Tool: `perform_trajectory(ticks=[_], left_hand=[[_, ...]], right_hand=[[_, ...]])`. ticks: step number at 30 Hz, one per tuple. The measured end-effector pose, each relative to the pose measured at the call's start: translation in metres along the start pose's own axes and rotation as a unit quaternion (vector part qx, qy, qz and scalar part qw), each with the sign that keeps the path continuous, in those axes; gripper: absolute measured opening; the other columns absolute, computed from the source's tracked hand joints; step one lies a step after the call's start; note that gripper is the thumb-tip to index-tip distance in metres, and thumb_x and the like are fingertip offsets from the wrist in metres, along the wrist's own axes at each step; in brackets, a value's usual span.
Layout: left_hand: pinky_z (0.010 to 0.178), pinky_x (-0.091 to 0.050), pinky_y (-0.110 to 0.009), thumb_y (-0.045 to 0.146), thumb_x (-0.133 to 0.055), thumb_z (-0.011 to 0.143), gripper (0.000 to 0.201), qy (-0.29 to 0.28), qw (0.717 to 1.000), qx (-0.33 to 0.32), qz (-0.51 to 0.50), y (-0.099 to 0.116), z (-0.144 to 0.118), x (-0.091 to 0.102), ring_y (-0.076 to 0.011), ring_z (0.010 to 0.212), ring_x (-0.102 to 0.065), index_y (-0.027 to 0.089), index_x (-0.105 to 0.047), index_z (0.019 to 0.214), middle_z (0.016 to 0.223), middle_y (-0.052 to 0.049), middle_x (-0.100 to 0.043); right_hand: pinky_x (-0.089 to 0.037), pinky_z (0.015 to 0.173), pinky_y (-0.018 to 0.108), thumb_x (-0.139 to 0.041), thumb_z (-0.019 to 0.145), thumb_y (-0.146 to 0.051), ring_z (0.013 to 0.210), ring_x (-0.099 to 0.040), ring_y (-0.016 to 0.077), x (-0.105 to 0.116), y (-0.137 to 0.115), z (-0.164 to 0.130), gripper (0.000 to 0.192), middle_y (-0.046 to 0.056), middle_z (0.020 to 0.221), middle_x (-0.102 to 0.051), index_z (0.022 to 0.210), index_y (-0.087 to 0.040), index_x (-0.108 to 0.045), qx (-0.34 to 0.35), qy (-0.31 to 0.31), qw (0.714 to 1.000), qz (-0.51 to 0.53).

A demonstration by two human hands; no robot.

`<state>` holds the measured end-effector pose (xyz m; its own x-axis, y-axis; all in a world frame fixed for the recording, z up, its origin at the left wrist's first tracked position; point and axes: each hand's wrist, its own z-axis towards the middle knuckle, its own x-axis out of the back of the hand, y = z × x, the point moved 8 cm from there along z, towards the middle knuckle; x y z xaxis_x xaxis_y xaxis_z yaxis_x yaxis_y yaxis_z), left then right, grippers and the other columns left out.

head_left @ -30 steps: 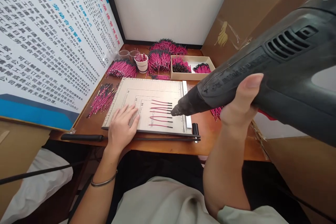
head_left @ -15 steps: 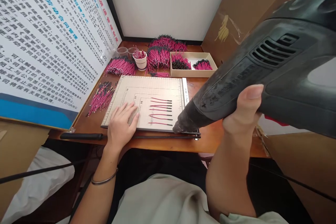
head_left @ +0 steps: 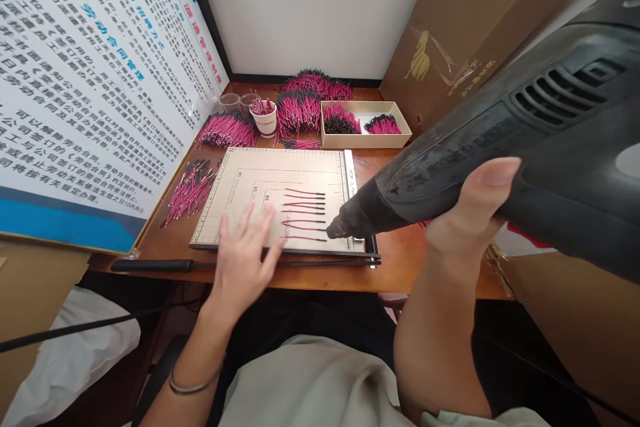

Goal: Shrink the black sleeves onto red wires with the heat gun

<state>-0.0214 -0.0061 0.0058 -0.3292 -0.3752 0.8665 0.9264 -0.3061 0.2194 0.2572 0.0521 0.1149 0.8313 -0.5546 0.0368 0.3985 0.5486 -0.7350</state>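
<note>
My right hand (head_left: 473, 207) is wrapped round a black heat gun (head_left: 450, 133), which slants down to the left. Its nozzle tip points at the black ends of several short red wires (head_left: 304, 221). These wires lie spaced out in a column on a paper trimmer board (head_left: 235, 213) printed with size lines. My left hand (head_left: 247, 257), fingers spread and slightly blurred, is over the board's front edge, left of the wires, and holds nothing. The trimmer's long black-handled blade arm (head_left: 153, 265) lies along the table's front edge.
Piles of red and black wires (head_left: 300, 113) stand at the back, beside a paper cup (head_left: 264, 121) of wires and a shallow box (head_left: 370, 140) with more. Another loose bundle (head_left: 189, 193) lies left of the board. A printed panel (head_left: 75, 113) and a big brown carton (head_left: 450, 47) flank the table.
My left hand has lifted and shifted right, closer to the wires. The heat gun's nozzle has moved slightly up at the lower wires' black ends; its body has swung right.
</note>
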Motion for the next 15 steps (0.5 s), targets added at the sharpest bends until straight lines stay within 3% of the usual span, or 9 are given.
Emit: perform_trajectory(ticks=[3,5,10,15], left_hand=[[0.135,-0.001,-0.055,0.042,-0.038,0.111,0.057,-0.042,0.995,-0.080,0.044,0.036,-0.003,-0.007,-0.0312,0.152,-0.047,0.010,-0.048,0.157,0.157,-0.012,-0.057],[0.135,0.000,-0.056,0.046,-0.031,0.112,0.062,-0.060,0.992,-0.086,0.068,0.045,-0.001,-0.015,-0.0324,0.152,-0.047,0.008,-0.049,0.157,0.160,-0.013,-0.052],[0.133,-0.015,-0.063,0.048,-0.019,0.112,0.068,-0.099,0.989,-0.067,0.085,0.043,0.010,-0.031,-0.0348,0.152,-0.047,0.006,-0.050,0.155,0.162,-0.013,-0.049],[0.130,-0.021,-0.068,0.046,-0.014,0.113,0.068,-0.080,0.993,-0.024,0.083,0.033,0.030,-0.024,-0.0359,0.155,-0.042,0.007,-0.047,0.158,0.164,-0.013,-0.046]], right_hand=[[-0.007,0.139,0.052,-0.050,0.087,-0.088,0.164,-0.022,0.0280,-0.002,-0.002,0.005,0.073,-0.003,0.155,-0.052,0.131,-0.033,-0.068,0.008,0.018,1.000,-0.003],[-0.006,0.139,0.052,-0.052,0.085,-0.088,0.164,-0.022,0.0302,-0.005,-0.001,0.007,0.078,-0.001,0.159,-0.049,0.134,-0.029,-0.066,0.015,0.016,1.000,-0.007],[-0.008,0.138,0.058,-0.054,0.078,-0.093,0.162,-0.026,0.0332,-0.009,0.010,0.010,0.088,-0.001,0.161,-0.046,0.139,-0.030,-0.061,-0.007,0.007,1.000,-0.003],[-0.002,0.137,0.059,-0.049,0.073,-0.099,0.165,-0.016,0.0333,-0.014,0.014,0.022,0.095,-0.001,0.163,-0.041,0.137,-0.030,-0.061,0.018,0.027,0.999,-0.010]])
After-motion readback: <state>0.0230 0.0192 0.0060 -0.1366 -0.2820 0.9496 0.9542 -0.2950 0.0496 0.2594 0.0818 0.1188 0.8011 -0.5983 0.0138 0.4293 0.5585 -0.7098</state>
